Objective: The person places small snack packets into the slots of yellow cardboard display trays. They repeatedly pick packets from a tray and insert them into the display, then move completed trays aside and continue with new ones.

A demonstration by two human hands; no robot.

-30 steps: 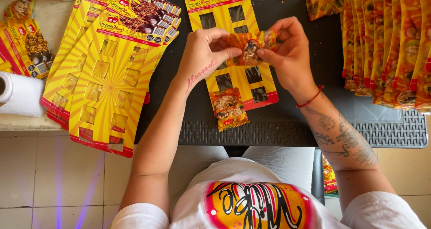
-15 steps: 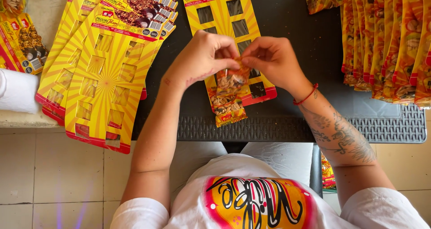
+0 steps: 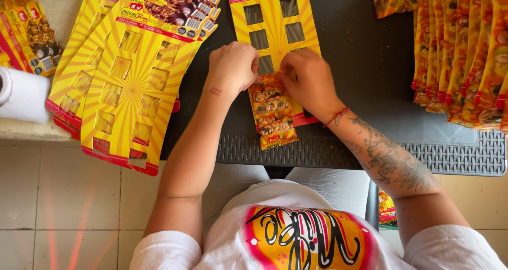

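Both hands [image 3: 272, 77] lower, seemingly pressing packet [image 3: 267, 92] onto card [image 3: 275, 16].

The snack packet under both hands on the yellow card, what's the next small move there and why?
Probably press the snack packet flat onto the yellow card and then let go. Both the left hand and the right hand pinch its top edge at a slot, two more packets already hang below it, and the slots above are unfilled.

This looks like a small packing workshop, perhaps in a home. A black plastic table [image 3: 370, 63] stands on a plain tiled floor [image 3: 53, 196]. It carries piles of yellow display cards [image 3: 127, 90] and a long row of snack packets [image 3: 460, 53], with a paper roll [image 3: 21, 95] beside.
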